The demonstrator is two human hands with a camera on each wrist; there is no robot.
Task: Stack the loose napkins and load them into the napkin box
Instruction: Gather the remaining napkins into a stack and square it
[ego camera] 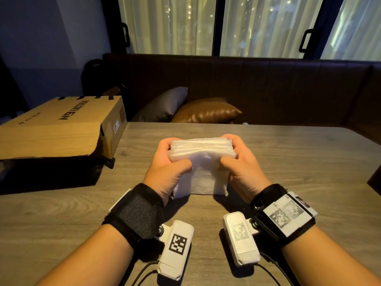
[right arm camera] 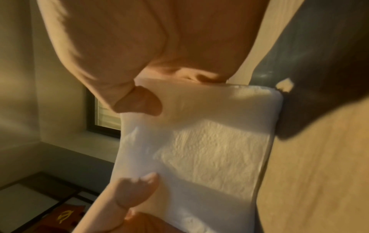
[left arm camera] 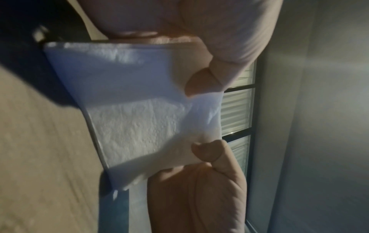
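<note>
A thick stack of white napkins [ego camera: 203, 162] stands on its lower edge on the wooden table [ego camera: 288, 162], squeezed between both hands. My left hand [ego camera: 168, 162] grips its left side, thumb on the near face and fingers curled round the far side. My right hand [ego camera: 237, 162] grips the right side the same way. In the left wrist view the stack [left arm camera: 137, 119] shows its near face with both thumbs pressing its top corners. The right wrist view shows the same stack [right arm camera: 209, 141] and thumbs. No napkin box is identifiable in any view.
A large brown cardboard box [ego camera: 59, 129] lies on the table's left, close to my left hand. Two cushions [ego camera: 206, 111] rest on a dark bench behind the table. A dark object [ego camera: 375, 178] sits at the right table edge.
</note>
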